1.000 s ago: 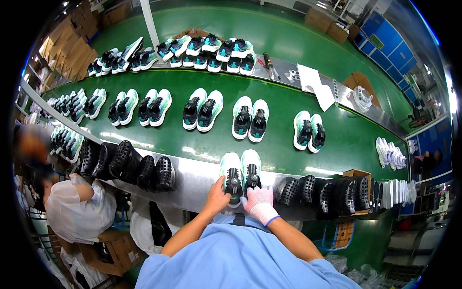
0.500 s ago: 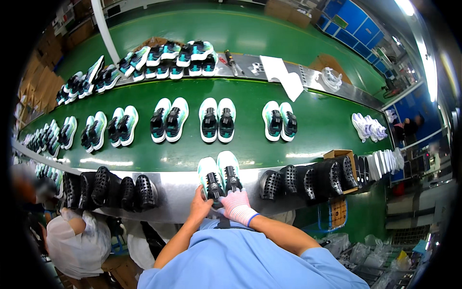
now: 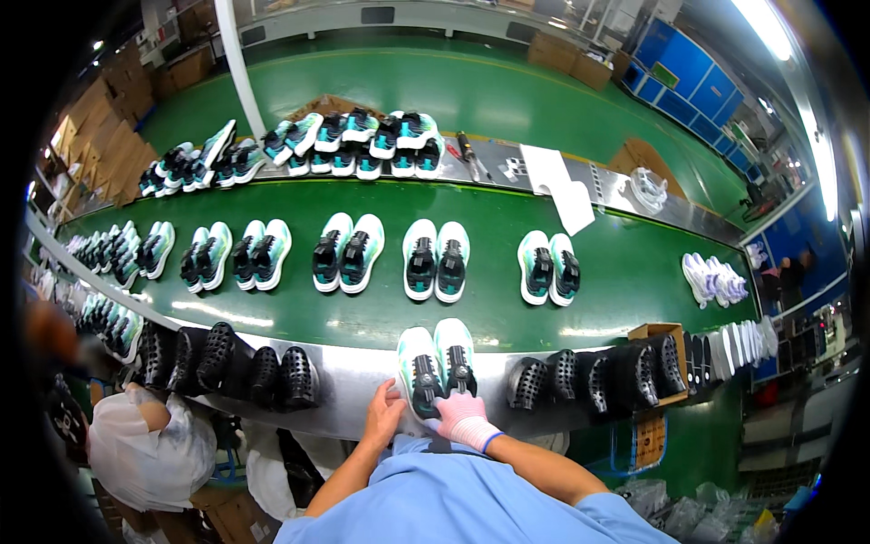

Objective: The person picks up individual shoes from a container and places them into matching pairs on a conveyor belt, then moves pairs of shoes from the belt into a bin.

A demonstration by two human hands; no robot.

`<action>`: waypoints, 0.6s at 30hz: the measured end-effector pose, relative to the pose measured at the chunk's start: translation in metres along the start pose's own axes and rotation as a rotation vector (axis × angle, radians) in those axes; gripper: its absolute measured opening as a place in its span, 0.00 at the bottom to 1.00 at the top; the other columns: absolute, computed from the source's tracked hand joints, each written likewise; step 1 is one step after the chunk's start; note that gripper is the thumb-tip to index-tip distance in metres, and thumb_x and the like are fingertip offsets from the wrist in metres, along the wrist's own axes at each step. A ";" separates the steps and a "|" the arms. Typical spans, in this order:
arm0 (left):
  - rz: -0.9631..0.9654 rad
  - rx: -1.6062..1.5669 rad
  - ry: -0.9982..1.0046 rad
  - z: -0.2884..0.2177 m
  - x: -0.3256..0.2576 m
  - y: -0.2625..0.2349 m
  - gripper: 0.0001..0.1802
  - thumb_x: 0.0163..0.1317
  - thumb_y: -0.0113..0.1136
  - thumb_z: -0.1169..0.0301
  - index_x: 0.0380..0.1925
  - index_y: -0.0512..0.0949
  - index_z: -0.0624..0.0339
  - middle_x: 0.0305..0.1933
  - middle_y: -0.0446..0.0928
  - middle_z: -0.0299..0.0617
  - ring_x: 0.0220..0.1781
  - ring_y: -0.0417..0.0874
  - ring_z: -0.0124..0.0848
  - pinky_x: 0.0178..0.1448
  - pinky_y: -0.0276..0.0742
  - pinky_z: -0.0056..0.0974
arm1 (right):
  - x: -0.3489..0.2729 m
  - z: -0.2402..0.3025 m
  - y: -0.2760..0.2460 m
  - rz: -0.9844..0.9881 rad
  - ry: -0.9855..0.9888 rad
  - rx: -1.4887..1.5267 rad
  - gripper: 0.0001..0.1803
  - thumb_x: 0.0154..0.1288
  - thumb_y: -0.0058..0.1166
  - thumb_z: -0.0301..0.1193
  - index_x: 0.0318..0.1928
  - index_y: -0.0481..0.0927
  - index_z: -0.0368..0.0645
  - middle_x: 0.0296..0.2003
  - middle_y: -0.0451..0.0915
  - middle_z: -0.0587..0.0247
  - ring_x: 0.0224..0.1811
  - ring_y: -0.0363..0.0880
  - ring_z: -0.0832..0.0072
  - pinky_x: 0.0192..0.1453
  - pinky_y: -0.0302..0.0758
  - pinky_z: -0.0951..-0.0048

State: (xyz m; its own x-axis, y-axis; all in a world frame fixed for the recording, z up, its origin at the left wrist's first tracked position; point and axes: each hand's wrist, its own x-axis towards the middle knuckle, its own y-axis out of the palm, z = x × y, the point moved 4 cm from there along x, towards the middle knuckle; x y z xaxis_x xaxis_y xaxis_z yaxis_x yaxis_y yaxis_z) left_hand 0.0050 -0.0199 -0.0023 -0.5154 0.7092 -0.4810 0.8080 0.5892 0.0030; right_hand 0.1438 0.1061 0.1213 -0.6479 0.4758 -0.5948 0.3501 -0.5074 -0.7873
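A pair of pale mint and white sneakers with black tongues and dials stands at the metal edge before me: a left sneaker (image 3: 419, 367) and a right sneaker (image 3: 455, 349), toes pointing away. My right hand (image 3: 464, 422), in a striped white-pink glove, grips the heel end of the right sneaker; its fingertips are partly hidden at the collars. Bare and with fingers apart, my left hand (image 3: 384, 412) is beside the left sneaker's heel and holds nothing.
Pairs of matching sneakers (image 3: 436, 263) line the green conveyor belt (image 3: 362, 313). Black perforated shoes (image 3: 297, 376) stand on the metal ledge at both sides. Stacked sneakers (image 3: 362, 145), a screwdriver (image 3: 467, 150) and white paper (image 3: 557, 186) lie on the far shelf. Another person's white sleeve (image 3: 149, 444) shows lower left.
My left hand has come off the left sneaker and its fingers have spread. My right hand stays at the right sneaker. The whole view has shifted, so the scene sits lower and further right.
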 end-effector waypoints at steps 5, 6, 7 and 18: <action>-0.186 1.143 0.322 -0.039 -0.030 -0.006 0.34 0.60 0.67 0.66 0.67 0.71 0.58 0.69 0.68 0.59 0.70 0.68 0.61 0.69 0.68 0.63 | 0.002 -0.005 0.001 0.022 -0.001 -0.006 0.31 0.63 0.59 0.64 0.52 0.86 0.54 0.48 0.83 0.49 0.54 0.84 0.52 0.55 0.81 0.51; -0.121 1.166 0.216 -0.033 -0.032 -0.009 0.38 0.60 0.68 0.61 0.70 0.68 0.57 0.77 0.59 0.60 0.78 0.57 0.63 0.73 0.61 0.68 | 0.001 -0.002 -0.002 0.026 0.002 -0.009 0.31 0.62 0.59 0.64 0.51 0.86 0.54 0.48 0.83 0.49 0.54 0.84 0.52 0.55 0.81 0.51; -0.144 1.163 0.206 -0.031 -0.037 -0.010 0.38 0.60 0.68 0.61 0.70 0.68 0.57 0.77 0.59 0.60 0.78 0.57 0.63 0.73 0.61 0.68 | 0.001 0.000 -0.004 0.032 0.006 -0.012 0.31 0.62 0.59 0.64 0.51 0.87 0.54 0.47 0.83 0.49 0.54 0.84 0.52 0.55 0.81 0.52; -0.057 1.311 0.121 -0.020 -0.041 -0.010 0.46 0.59 0.72 0.56 0.75 0.63 0.52 0.80 0.53 0.62 0.80 0.54 0.67 0.72 0.61 0.73 | 0.002 0.006 0.002 0.011 0.000 -0.081 0.31 0.62 0.58 0.63 0.53 0.87 0.53 0.47 0.84 0.49 0.54 0.84 0.56 0.55 0.82 0.53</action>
State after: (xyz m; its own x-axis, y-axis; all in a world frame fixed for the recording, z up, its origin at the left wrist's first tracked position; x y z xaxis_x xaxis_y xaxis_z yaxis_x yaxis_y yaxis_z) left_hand 0.0122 -0.0469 0.0350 -0.5245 0.7663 -0.3709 0.4245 -0.1423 -0.8942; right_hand 0.1393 0.1014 0.1198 -0.6437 0.4702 -0.6038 0.4109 -0.4532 -0.7910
